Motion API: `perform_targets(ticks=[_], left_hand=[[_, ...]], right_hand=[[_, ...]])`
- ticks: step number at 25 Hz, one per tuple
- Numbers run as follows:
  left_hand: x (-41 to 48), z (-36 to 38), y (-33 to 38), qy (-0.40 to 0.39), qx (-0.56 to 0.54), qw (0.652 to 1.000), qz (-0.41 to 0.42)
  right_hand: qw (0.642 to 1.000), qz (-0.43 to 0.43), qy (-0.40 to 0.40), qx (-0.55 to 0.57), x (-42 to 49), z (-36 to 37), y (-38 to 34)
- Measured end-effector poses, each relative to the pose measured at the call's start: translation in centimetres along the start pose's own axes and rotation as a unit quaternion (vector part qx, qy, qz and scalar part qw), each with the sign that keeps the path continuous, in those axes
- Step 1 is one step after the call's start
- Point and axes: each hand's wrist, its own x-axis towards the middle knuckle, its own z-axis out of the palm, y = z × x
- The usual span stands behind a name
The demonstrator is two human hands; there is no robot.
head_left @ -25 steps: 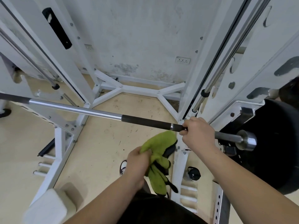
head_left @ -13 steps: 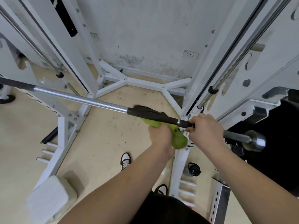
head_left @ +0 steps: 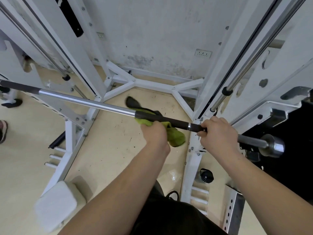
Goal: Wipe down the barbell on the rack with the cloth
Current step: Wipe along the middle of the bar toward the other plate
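The barbell (head_left: 84, 101) runs from far left to right across the white rack (head_left: 191, 167), chrome in the middle with dark grip sections and a steel end cap at the right. My left hand (head_left: 155, 134) grips a green and black cloth (head_left: 176, 138) bunched against the underside of the dark grip section, with a black flap of the cloth draped over the bar. My right hand (head_left: 218, 133) grips the bar just right of the cloth, near the rack upright.
White rack uprights stand left and right, with a chrome guide rod (head_left: 254, 53) at the right. A black weight plate (head_left: 298, 150) sits far right. A dark bottle (head_left: 205, 176) stands on the floor by the rack base. A white pad (head_left: 55, 207) is at lower left.
My left hand raised the cloth from below the bar up against it, then slid it a little left along the dark grip. My right hand kept its hold.
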Motion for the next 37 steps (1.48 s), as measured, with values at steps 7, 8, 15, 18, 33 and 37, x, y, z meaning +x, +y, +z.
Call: perform_targets(ticks=[7,8,15,18,33,37], left_hand=[[3.2,-2.7,2.2,-0.043,-0.019,0.997,-0.063],[2.8,-1.8,1.5,-0.055,-0.013,0.997,-0.053],[-0.7,0.6,-1.7,-0.142,0.069,0.98,-0.123],[1.0,0.6,-1.7,-0.109,0.039,0.986,-0.116],[-6.8,3.8,5.2,-0.232,0.501,0.701,0.452],[-1.5,3.6,0.9,-0.261,0.743,0.416,0.455]], right_hand=[[1.0,-0.005,0.003,0.008,-0.2,-0.2,0.1],[1.0,-0.004,0.0,0.014,-0.2,-0.2,0.1],[0.996,0.003,-0.053,0.076,-0.3,-1.1,1.2],[0.993,-0.035,-0.061,0.097,-0.6,-0.9,2.1],[0.987,0.125,-0.042,0.091,-6.3,-2.1,8.4],[0.986,0.139,-0.059,0.075,-7.4,-2.7,9.6]])
